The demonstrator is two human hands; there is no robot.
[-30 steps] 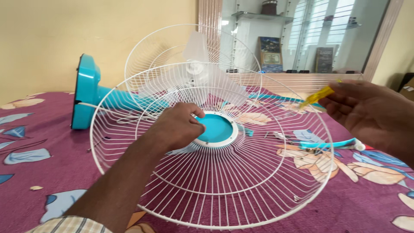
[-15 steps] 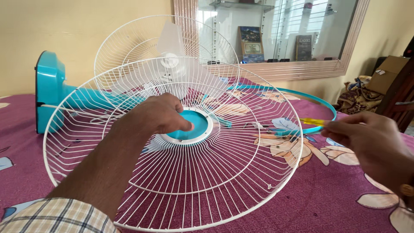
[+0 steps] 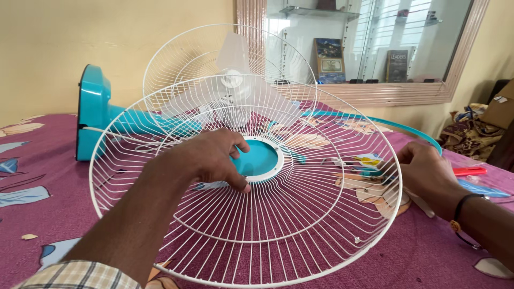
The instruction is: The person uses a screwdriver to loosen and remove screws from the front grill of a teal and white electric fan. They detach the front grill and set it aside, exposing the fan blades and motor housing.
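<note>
My left hand (image 3: 209, 158) grips the white wire front guard (image 3: 278, 235) of a fan at its teal centre disc (image 3: 259, 158) and holds it tilted above the bed. My right hand (image 3: 425, 174) is lowered beside the guard's right rim, fingers curled, next to a teal trim ring (image 3: 409, 131). A pale thin piece (image 3: 424, 204) shows under it, and what the hand holds is hidden. Behind the guard lies the fan, with its teal base (image 3: 93, 112) at the left and its rear guard and clear blades (image 3: 233, 69).
Everything rests on a magenta floral bedspread (image 3: 53, 214). A red object (image 3: 468, 171) lies at the right edge. A framed mirror (image 3: 375, 43) leans on the yellow wall behind. Clutter and a cardboard box (image 3: 500, 109) sit at the far right.
My right hand has dropped from holding a yellow-handled screwdriver in the air down to the bed by the guard's rim; the screwdriver is no longer visible. My left hand keeps its grip.
</note>
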